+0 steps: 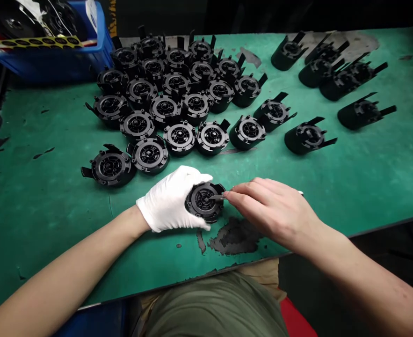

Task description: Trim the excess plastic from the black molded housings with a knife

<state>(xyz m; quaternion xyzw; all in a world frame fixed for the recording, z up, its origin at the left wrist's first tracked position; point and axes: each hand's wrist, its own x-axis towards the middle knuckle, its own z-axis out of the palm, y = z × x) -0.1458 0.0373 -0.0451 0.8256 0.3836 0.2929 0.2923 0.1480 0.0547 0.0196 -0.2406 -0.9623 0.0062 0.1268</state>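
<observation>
My left hand (171, 199), in a white glove, is wrapped round a round black plastic part (203, 201) and holds it on the green table mat (367, 178) near the front edge. My right hand (272, 210), bare, pinches a thin tool (216, 197) whose dark tip touches the part's centre. A pale end of the tool shows behind the right hand's knuckles.
Many similar round black parts (167, 100) stand packed together at the back left. Several more (311, 135) lie on their sides at the right. A blue bin (52, 61) sits at the far left corner. A worn black patch (234, 236) marks the mat just in front of my hands.
</observation>
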